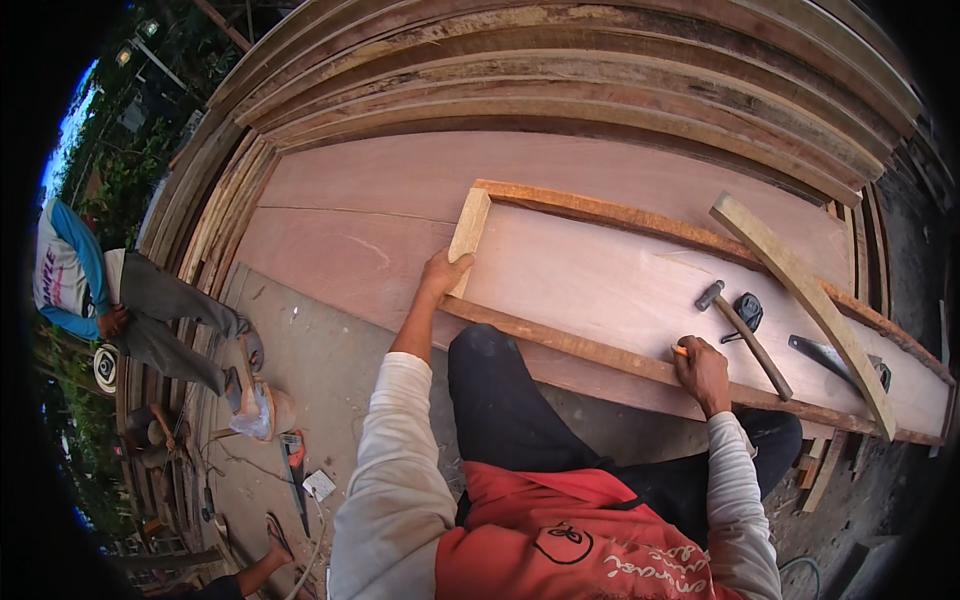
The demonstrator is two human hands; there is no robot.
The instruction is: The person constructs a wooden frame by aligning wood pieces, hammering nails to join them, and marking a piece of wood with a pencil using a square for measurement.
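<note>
Across my lap lies a long, narrow wooden frame (590,345) around a pale plywood panel (570,270). My left hand (440,275) is closed on the frame's short end piece (470,220), near its lower corner. In my right hand (705,374) is an orange pencil (681,350), held by the frame's near rail. On the panel, beyond that hand, a hammer (745,338) rests beside a black tape measure (747,309). Farther right lies a handsaw (822,356), partly hidden under a loose wooden strip (805,295) that crosses the frame at a slant.
Stacked planks (580,75) rise behind the work, above a large reddish plywood sheet (345,190). At left stands a person in blue sleeves (175,310); another person (155,430) is lower down. A red-handled saw (295,470) lies on the concrete floor, near someone's sandalled foot (278,535).
</note>
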